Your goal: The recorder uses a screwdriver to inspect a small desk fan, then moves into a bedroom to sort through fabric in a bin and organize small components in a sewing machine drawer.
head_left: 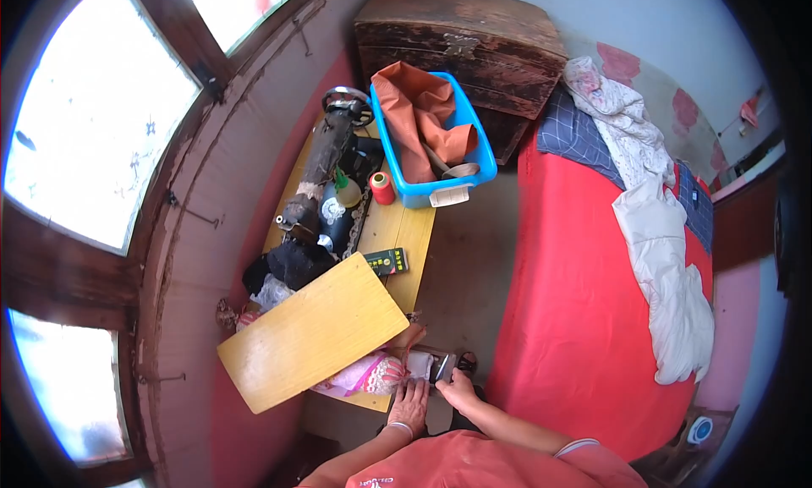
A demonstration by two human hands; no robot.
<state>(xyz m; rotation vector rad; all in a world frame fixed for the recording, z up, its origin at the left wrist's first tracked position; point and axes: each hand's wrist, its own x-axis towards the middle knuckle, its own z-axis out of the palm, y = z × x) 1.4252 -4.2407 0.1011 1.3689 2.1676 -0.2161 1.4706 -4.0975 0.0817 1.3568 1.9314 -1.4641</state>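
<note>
My left hand [409,406] lies with its fingers stretched out at the near edge of the table, beside a small pulled-out drawer [433,353]. My right hand [459,391] is closed at the drawer's right side. Its fingers are around something dark and shiny there, too small to make out. White material [418,365] shows inside the drawer. Just left of it, a pink and white cloth bundle with lace [379,375] rests on the table. A yellow wooden board [313,331] lies slanted over part of that bundle.
On the yellow table [408,226] stand a black sewing machine [326,162], a red thread spool [381,189], a small green-topped bottle [347,189], a dark green box [387,261] and a blue tub [440,186] with brown cloth [413,116]. A red-covered bed [575,293] is at right.
</note>
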